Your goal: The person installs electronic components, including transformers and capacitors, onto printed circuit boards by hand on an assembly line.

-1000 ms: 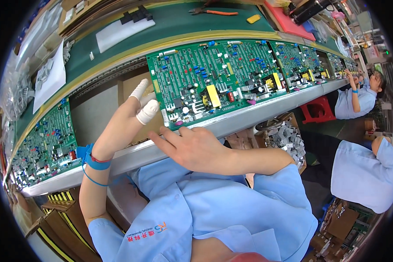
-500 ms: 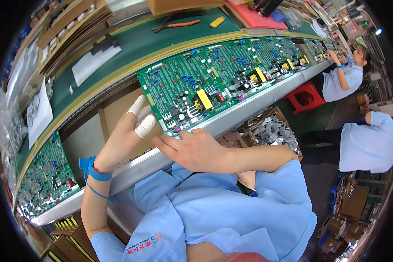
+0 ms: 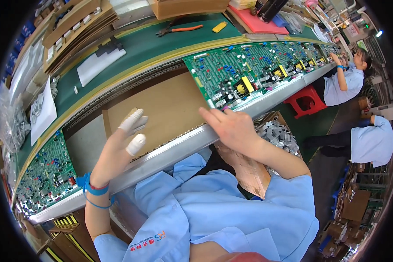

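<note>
A green circuit board [image 3: 218, 72] with blue, black and yellow parts lies in the row of boards along the line's metal rail. My right hand [image 3: 236, 131] is at its near left corner, fingers stretched out against the edge and not wrapped round it. Over the gap left of that board, my left hand [image 3: 122, 142] is raised and holds nothing. White finger cots cover some of its fingers, which are apart, and a blue strap circles the wrist. Brown cardboard [image 3: 161, 109] shows down in the gap. Another circuit board [image 3: 43, 168] sits at the far left.
The metal rail [image 3: 170, 150] runs along my front. Beyond it, a green bench holds orange-handled pliers [image 3: 183, 29], a yellow block [image 3: 219, 27] and a white sheet [image 3: 98, 67]. A box of grey metal parts [image 3: 280, 136] stands at right, near a red stool [image 3: 305, 104]. Two people are farther right.
The circuit board has slid right, away from my left hand, and my right hand has moved right with it. More cardboard shows in the gap. My left hand has dropped back slightly.
</note>
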A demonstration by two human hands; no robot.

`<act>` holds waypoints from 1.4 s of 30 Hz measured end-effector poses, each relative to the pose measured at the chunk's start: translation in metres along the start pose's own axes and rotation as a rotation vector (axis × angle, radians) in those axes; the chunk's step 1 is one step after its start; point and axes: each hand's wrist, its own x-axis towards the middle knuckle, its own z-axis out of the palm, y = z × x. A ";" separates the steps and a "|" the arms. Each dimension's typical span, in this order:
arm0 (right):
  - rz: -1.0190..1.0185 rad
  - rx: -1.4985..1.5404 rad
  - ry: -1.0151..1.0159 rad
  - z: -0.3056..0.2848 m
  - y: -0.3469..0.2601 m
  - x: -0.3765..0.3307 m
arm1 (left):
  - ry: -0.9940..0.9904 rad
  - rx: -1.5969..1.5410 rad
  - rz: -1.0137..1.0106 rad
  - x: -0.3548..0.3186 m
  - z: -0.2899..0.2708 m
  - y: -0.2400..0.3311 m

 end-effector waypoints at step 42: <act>-0.173 0.413 0.179 -0.014 0.018 0.142 | 1.040 1.326 -1.180 -0.191 -0.250 -0.098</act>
